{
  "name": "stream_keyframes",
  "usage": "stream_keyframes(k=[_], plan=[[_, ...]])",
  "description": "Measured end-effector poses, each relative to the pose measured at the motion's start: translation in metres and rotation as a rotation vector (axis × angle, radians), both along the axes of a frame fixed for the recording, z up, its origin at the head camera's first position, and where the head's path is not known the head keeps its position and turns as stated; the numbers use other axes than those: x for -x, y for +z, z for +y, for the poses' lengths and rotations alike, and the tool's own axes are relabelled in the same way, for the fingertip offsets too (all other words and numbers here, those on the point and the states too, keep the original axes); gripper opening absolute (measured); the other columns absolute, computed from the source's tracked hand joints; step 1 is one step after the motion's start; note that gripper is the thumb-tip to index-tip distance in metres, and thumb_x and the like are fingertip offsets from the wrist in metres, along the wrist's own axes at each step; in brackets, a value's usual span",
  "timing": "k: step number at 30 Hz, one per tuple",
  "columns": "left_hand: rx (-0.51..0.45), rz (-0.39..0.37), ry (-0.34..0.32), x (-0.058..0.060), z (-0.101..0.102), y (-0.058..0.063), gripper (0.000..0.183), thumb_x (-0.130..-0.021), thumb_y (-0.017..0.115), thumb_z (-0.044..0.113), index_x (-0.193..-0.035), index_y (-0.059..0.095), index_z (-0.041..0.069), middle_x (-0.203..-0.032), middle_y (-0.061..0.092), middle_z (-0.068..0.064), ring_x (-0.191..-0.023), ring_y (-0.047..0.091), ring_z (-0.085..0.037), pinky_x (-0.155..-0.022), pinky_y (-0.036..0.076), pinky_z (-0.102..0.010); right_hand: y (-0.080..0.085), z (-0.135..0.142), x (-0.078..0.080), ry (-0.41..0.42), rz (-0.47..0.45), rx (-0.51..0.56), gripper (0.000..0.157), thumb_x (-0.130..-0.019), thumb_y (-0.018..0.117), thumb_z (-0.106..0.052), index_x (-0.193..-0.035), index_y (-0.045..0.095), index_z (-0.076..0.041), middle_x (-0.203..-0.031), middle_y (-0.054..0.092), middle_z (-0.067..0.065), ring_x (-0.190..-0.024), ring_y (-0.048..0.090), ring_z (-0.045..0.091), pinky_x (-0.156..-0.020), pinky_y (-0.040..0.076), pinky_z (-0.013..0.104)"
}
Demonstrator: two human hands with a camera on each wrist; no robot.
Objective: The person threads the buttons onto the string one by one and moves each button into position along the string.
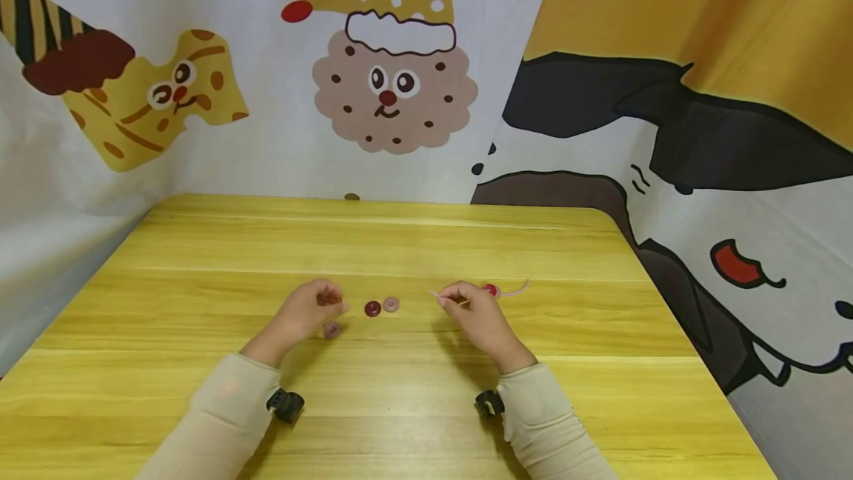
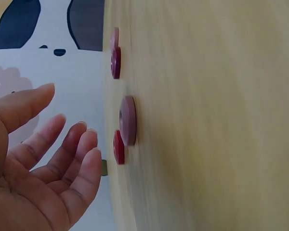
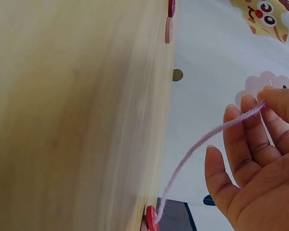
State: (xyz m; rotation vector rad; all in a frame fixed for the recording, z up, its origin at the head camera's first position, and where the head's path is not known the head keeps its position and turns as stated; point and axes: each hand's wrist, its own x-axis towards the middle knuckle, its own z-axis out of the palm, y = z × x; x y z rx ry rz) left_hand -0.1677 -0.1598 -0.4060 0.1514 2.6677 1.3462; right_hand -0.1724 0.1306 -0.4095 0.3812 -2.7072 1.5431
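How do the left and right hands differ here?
The right hand pinches the pink yarn, whereas the left hand holds nothing, its fingers loosely curved. The left hand is beside a mauve button; the right hand is near the bright red button. Both are raised above the table, with beige sleeves on both arms.

Between the sleeves (image 1: 223, 413), the table (image 1: 393, 406) offered passage; beyond, a maroon button (image 1: 372, 309) and pink button (image 1: 391, 304) (side by side) obstructed.
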Motion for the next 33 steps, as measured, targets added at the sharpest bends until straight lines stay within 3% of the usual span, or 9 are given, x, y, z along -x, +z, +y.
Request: stream_keyframes(k=[10,18,26,33], plan=[[0.047,-0.037,-0.060,-0.005,-0.010,-0.003,0.025,-0.090,0.064,0.007,-0.112,0.060,-0.005,-0.104,0.060,-0.015,-0.092,0.054,-0.026,-0.076,0.047,-0.038,0.001,0.000,0.000,0.001,0.006,0.004,0.011,-0.093,0.063,-0.010,-0.097,0.069,-0.002,-0.092,0.068,0.001,-0.085,0.059,0.014,-0.079,0.047,0.034],[0.099,-0.062,-0.083,-0.007,-0.012,-0.003,0.037,-0.086,0.073,0.013,-0.113,0.060,-0.007,-0.103,0.062,-0.016,-0.093,0.057,-0.027,-0.077,0.050,-0.041,0.001,-0.001,0.000,0.002,0.008,-0.001,0.010,-0.093,0.063,-0.010,-0.097,0.069,-0.002,-0.091,0.068,-0.001,-0.086,0.059,0.014,-0.080,0.047,0.034],[0.082,-0.070,-0.126,-0.008,-0.014,-0.006,0.031,-0.086,0.072,0.008,-0.111,0.060,-0.007,-0.099,0.062,-0.013,-0.086,0.057,-0.023,-0.071,0.051,-0.036,0.001,-0.001,0.000,0.000,-0.004,-0.004,0.011,-0.094,0.063,-0.012,-0.098,0.069,-0.003,-0.092,0.068,-0.001,-0.086,0.058,0.014,-0.080,0.047,0.035],[0.114,-0.051,-0.159,-0.008,-0.012,-0.006,0.023,-0.084,0.072,0.002,-0.103,0.062,-0.006,-0.096,0.061,-0.011,-0.089,0.056,-0.024,-0.075,0.051,-0.038,0.001,0.000,0.000,0.001,-0.007,0.001,0.011,-0.094,0.063,-0.012,-0.098,0.069,-0.003,-0.092,0.067,-0.001,-0.085,0.058,0.014,-0.079,0.047,0.034]])
